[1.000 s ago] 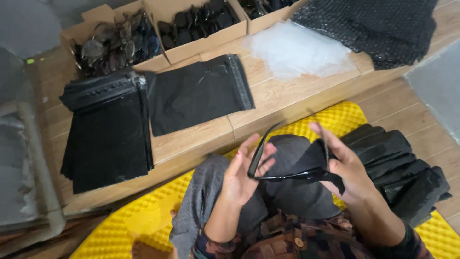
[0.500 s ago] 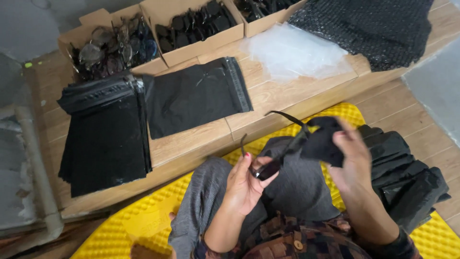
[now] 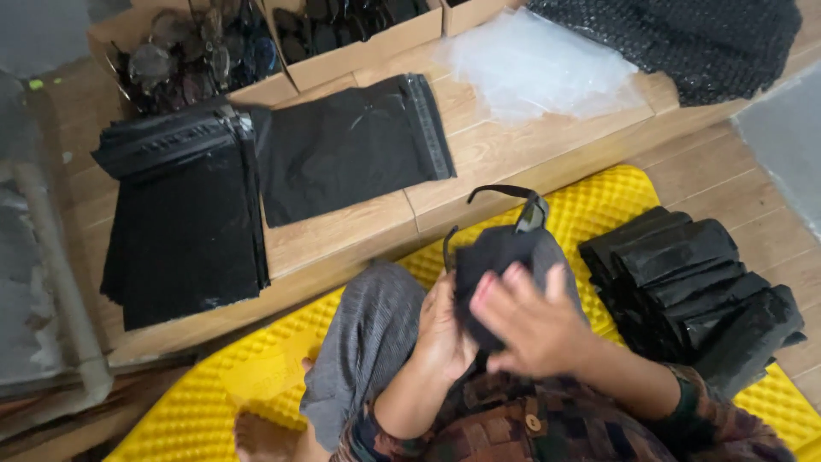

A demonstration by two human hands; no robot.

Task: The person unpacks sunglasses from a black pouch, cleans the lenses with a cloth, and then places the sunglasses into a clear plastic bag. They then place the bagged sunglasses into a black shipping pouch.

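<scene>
Here, centre of view: a pair of black-framed sunglasses (image 3: 513, 208) half wrapped in a black soft cloth pouch (image 3: 487, 257), over the person's lap, above grey trousers (image 3: 368, 342).
Left hand (image 3: 445, 329): curled under the pouch's lower left edge, fingers pressed against the cloth — gripping it from below.
Right hand (image 3: 534, 321): laid on the pouch's front, fingers spread flat over the cloth; one temple arm of the sunglasses sticks out above it.
Seat: yellow ribbed foam mat (image 3: 599, 201) under the person.
Right of the lap: a heap of rolled black plastic bags (image 3: 693, 282) on the mat.
Ahead, on the wooden floor (image 3: 359, 227): one flat black mailer bag (image 3: 351, 150), and beside it a stack of black mailer bags (image 3: 184, 222).
Further back: cardboard boxes of sunglasses (image 3: 197, 56), a clear plastic sheet (image 3: 539, 64) — and black bubble wrap (image 3: 684, 38) at the top right.
</scene>
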